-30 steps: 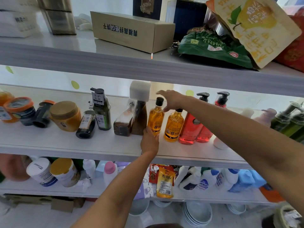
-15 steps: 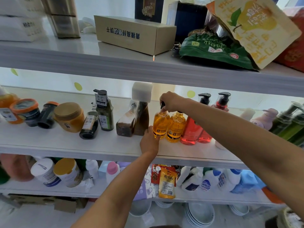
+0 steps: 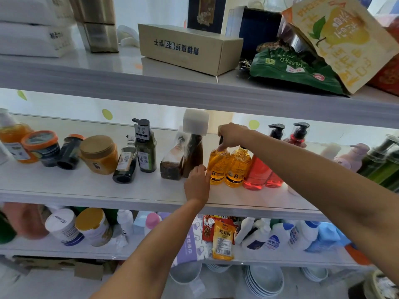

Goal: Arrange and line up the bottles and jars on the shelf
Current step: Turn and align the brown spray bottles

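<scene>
On the middle shelf stand two amber bottles side by side. My right hand is closed over the cap of the left amber bottle; the second amber bottle touches it on the right. My left hand rests at the left amber bottle's base, fingers against it. Two red pump bottles stand just right of the amber pair. Left of my hand are two brown bottles, one under a white foam cap, then dark green bottles, one of them lying down.
Further left are a gold-lidded jar, a black jar on its side and orange-lidded containers. Pink and green bottles fill the right end. The top shelf holds a cardboard box and bags; the lower shelf holds cans and detergent bottles.
My right hand came down from above the amber bottle and closed on its cap. That bottle moved right against the second amber one. My left hand stayed at its base.
</scene>
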`<state>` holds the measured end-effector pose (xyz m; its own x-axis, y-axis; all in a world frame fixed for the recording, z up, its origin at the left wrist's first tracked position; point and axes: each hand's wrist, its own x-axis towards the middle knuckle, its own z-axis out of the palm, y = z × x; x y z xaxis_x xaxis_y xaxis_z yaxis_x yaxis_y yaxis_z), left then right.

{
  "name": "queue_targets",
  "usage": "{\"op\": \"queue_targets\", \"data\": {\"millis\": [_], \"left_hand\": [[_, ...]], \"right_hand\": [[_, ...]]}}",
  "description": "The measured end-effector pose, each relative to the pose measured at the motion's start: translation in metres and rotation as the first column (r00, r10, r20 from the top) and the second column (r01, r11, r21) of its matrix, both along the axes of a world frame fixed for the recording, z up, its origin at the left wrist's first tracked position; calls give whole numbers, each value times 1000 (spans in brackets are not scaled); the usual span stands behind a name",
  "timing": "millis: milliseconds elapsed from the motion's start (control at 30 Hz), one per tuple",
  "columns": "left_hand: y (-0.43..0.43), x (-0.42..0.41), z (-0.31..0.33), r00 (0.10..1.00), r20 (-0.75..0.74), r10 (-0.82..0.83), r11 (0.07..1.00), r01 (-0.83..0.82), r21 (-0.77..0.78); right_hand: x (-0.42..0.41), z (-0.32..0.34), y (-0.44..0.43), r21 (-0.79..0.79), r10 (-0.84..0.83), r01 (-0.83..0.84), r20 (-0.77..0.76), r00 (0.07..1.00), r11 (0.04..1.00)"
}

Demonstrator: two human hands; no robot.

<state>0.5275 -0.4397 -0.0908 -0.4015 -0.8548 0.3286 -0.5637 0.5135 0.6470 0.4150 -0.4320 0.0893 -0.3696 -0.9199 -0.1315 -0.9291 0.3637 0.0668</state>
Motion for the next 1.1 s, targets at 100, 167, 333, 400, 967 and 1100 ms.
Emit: {"op": "queue_targets", "data": {"millis": [100, 167, 333, 400, 967, 1100], "left_hand": [[-6, 12, 11, 982, -187, 17, 999, -24, -35], [-12, 19, 23, 947, -320, 36, 999, -47, -26], [-46, 33, 41, 958, -286, 33, 994, -61, -89], [-59, 35, 43, 983, -181, -41, 998, 50, 44], [-81, 41, 59, 958, -69, -277, 918, 286, 274], [-77, 41, 60, 962, -85, -260, 921, 273, 278]], "right_hand": [[7, 2, -7, -134, -10, 41, 225, 974, 990], [15, 6, -12, -284, 71, 30, 339, 938, 958], [32, 14, -26, -388, 122, 66, 439, 890, 919], [38, 14, -30, -409, 124, 83, 455, 882, 909], [36, 16, -21, -381, 69, 64, 324, 944, 923], [34, 19, -21, -351, 96, 18, 303, 948, 936]]}}
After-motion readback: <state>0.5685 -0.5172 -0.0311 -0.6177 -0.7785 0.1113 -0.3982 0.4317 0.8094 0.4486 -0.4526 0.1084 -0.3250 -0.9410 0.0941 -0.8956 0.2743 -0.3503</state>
